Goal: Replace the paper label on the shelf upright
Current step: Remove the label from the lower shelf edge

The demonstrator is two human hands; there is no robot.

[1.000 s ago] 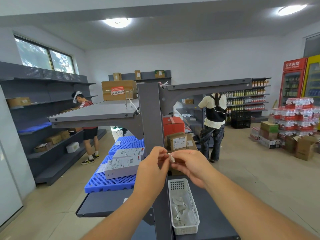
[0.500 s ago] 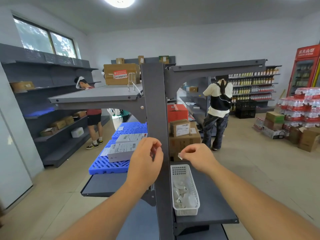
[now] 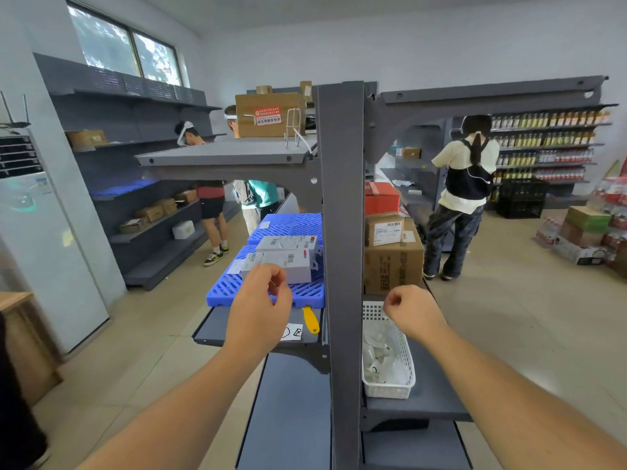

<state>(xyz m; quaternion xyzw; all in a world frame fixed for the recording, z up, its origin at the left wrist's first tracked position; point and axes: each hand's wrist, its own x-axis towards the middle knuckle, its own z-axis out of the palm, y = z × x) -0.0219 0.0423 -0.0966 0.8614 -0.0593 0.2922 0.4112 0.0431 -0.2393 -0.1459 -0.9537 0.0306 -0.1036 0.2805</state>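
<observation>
The grey shelf upright (image 3: pixel 342 232) stands straight ahead, and its face shows no label. My left hand (image 3: pixel 261 307) hovers left of it, above the lower shelf, with its fingers curled in and thumb against forefinger. My right hand (image 3: pixel 410 313) is right of the upright, closed in a loose fist over the far end of the white basket (image 3: pixel 390 391). No paper shows between the fingers of either hand. The basket holds several crumpled white paper scraps. A white paper label (image 3: pixel 293 332) with handwritten marks lies on the left shelf, next to a yellow scraper (image 3: pixel 310 320).
A blue plastic pallet (image 3: pixel 305 296) carries two white boxes (image 3: pixel 278 266) behind my left hand. Cardboard boxes (image 3: pixel 393 262) are stacked right of the upright. A person (image 3: pixel 464 195) stands at the back right, and two others are at the left shelves (image 3: pixel 210 198).
My hands have parted from the upright: the left moved left, the right moved right over the basket. The small white scrap seen in my right fingers no longer shows. The view tilted down.
</observation>
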